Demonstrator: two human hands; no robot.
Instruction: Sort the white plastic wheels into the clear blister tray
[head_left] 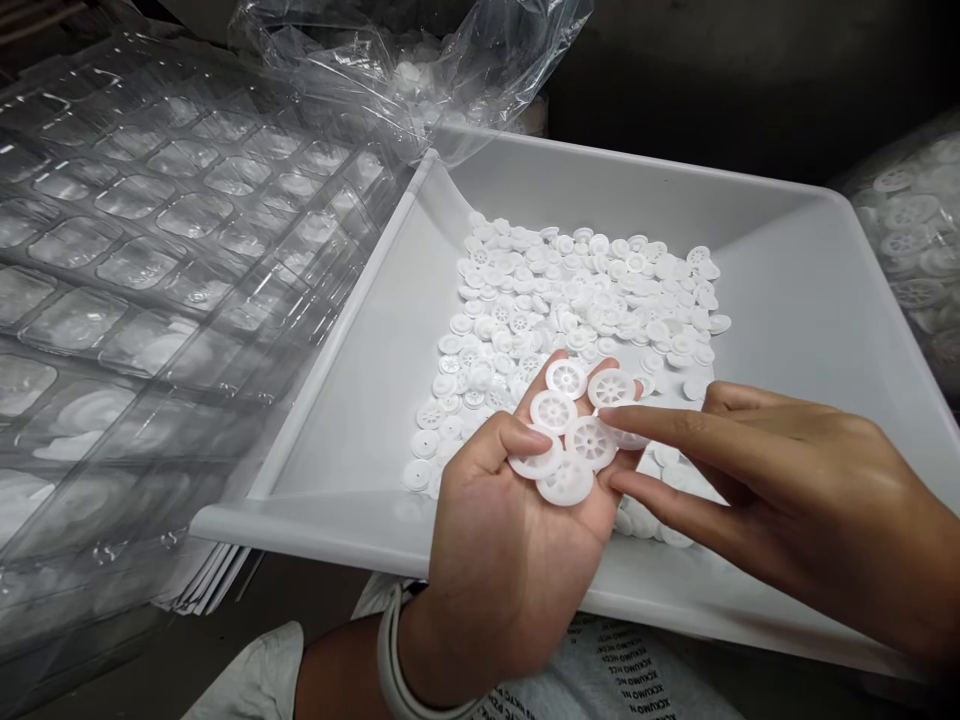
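My left hand (517, 560) is palm up over the front of a white tray (795, 260). Several small white plastic wheels (591, 442) with spokes lie spread across its palm and fingers, and its thumb presses on the leftmost one. From the right, my right hand (795, 490) reaches in, index finger and thumb around a wheel at the right side of the palm. That wheel is partly hidden by the index finger. Behind and below the hands, a layer of similar loose white wheels (525, 290) covers the tray's floor.
Clear plastic blister sheets (157, 220) with moulded pockets are stacked at the left, overlapping the tray's left side. Behind the tray stands an open clear bag (480, 60) with white parts. Another bag of white wheels (911, 230) is at the right edge.
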